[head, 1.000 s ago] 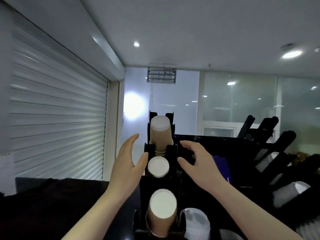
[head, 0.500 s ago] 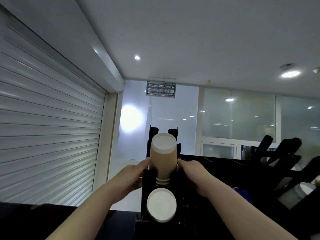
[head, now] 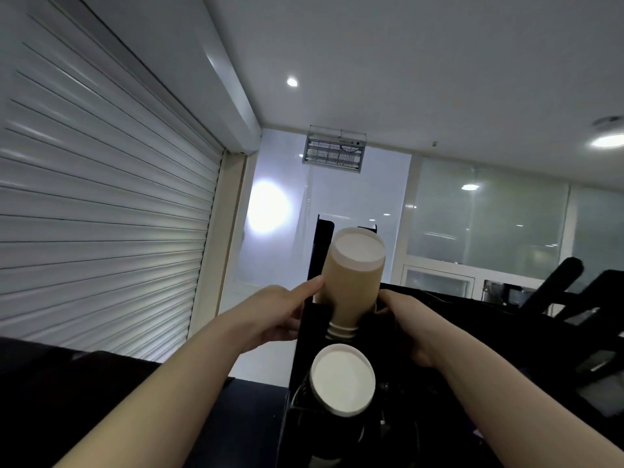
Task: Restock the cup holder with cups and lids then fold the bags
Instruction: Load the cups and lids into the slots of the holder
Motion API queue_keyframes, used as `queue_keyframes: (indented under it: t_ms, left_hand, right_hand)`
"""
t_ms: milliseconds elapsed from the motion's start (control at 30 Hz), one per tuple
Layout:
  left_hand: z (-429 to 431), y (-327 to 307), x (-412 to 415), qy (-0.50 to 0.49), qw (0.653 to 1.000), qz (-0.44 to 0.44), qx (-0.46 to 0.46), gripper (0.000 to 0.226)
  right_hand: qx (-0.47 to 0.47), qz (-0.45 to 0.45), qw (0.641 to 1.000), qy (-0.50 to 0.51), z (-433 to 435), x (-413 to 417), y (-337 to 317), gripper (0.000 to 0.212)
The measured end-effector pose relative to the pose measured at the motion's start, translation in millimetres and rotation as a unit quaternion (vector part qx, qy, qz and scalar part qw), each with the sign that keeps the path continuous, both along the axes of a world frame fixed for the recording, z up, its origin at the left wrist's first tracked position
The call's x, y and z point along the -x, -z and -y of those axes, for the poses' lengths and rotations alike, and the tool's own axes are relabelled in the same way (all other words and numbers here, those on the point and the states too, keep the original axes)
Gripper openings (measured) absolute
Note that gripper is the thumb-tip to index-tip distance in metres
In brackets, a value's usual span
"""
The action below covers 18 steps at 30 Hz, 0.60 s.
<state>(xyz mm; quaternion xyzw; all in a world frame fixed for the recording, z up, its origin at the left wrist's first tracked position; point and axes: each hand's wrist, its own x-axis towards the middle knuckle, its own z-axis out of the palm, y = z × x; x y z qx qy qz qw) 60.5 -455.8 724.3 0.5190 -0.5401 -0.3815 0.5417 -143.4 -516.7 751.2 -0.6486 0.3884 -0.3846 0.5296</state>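
A stack of tan paper cups (head: pixel 351 282) stands upside down in the top slot of the black cup holder (head: pixel 304 336), white bottom facing me. My left hand (head: pixel 273 315) presses the stack's left side with a fingertip on the top cup. My right hand (head: pixel 405 322) grips the stack's lower right side at the slot. Below it, a black cup stack (head: pixel 342 380) with a white bottom fills the lower slot.
A white roller shutter (head: pixel 108 214) covers the left wall. Dark angled dispenser racks (head: pixel 557 298) stand at the right. A dark counter (head: pixel 50 383) runs along the lower left. Glass partitions lie behind.
Both hands closed in from spread positions onto the tan cup stack. The camera tilted upward, so the lowest cups dropped out of view.
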Motion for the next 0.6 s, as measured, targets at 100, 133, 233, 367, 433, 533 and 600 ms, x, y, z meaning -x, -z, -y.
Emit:
queue_keyframes:
  t_ms: [100, 133, 233, 367, 433, 533, 600]
  left_hand:
    - [2.5, 1.0, -0.4, -0.005, 1.000, 0.013, -0.006, 0.075]
    - [2.5, 0.7, -0.6, -0.005, 1.000, 0.016, -0.008, 0.075]
    - [2.5, -0.7, -2.4, 0.009, 1.000, 0.023, -0.012, 0.081]
    - [-1.7, -3.2, 1.7, 0.028, 0.999, 0.037, -0.017, 0.076]
    - [-4.4, -4.9, 6.2, 0.010, 0.999, 0.042, -0.016, 0.082]
    - [-10.7, -9.3, 12.5, 0.015, 0.998, 0.054, -0.026, 0.085]
    - [-17.5, -11.0, 15.9, 0.021, 0.996, 0.077, -0.040, 0.083]
  right_hand:
    - [0.000, 0.000, 1.000, -0.002, -0.5, -2.6, -1.4, 0.025]
    - [0.000, -0.001, 1.000, -0.002, -0.7, -3.1, -1.8, 0.026]
    - [0.000, -0.007, 1.000, -0.002, -3.5, -2.4, -4.3, 0.022]
    - [0.008, -0.022, 1.000, 0.011, -6.0, -4.1, -11.6, 0.028]
    - [0.010, -0.024, 0.999, 0.018, -8.4, -8.7, -17.6, 0.037]
    - [0.014, -0.039, 0.999, 0.035, -12.3, -14.1, -23.3, 0.044]
    - [0.011, -0.045, 0.998, 0.038, -15.9, -12.7, -22.4, 0.035]
